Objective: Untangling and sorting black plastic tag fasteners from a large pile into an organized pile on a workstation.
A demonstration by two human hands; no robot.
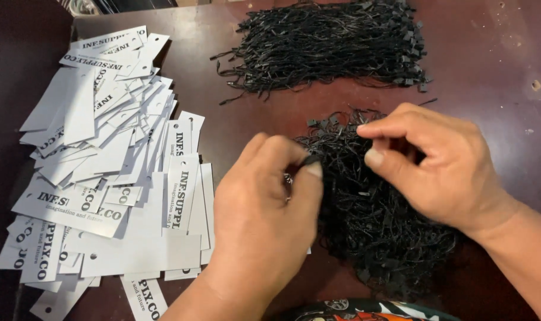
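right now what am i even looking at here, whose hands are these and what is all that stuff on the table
This is one picture from a camera worn on a person's head, looking down at their own two bare hands. There is no machine.

The hands work over a dark reddish-brown table. On the left lies a loose spread of white card tags with dark print, many overlapping. At the top lies a tidy bundle of thin black strings with small fastener ends. Nearer the person is a messier pile of the same black strings.

The left hand pinches a small black piece between thumb and fingers. The right hand has its fingers curled at the top of that pile, picking at a string.
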